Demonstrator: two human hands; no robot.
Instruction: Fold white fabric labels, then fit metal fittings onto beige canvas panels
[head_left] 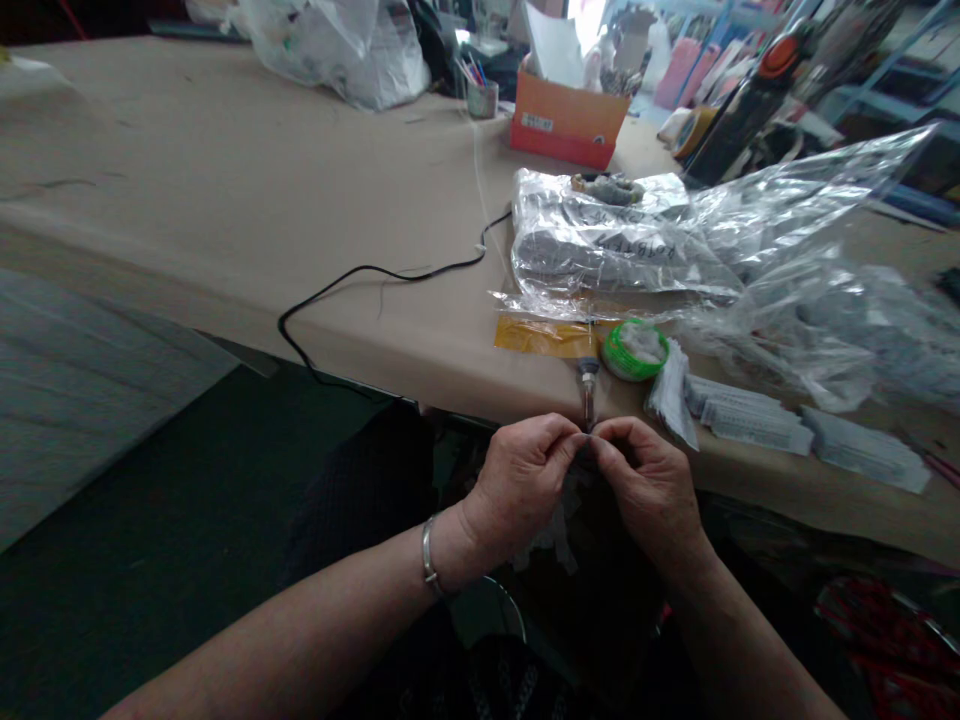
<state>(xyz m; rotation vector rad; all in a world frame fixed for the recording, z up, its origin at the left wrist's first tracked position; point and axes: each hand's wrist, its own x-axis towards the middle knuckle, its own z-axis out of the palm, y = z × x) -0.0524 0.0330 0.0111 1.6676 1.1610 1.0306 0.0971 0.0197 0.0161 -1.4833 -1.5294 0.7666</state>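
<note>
I pinch a tiny piece between thumbs and forefingers of both hands, just off the desk edge; it is too small to tell what it is. My left hand and right hand meet fingertip to fingertip around it. Just beyond lies a tube, then a green tin, a yellow strip and plastic bags.

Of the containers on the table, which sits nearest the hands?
The small green round tub, just beyond the right hand; the orange box and pen cup stand at the far edge.
</note>
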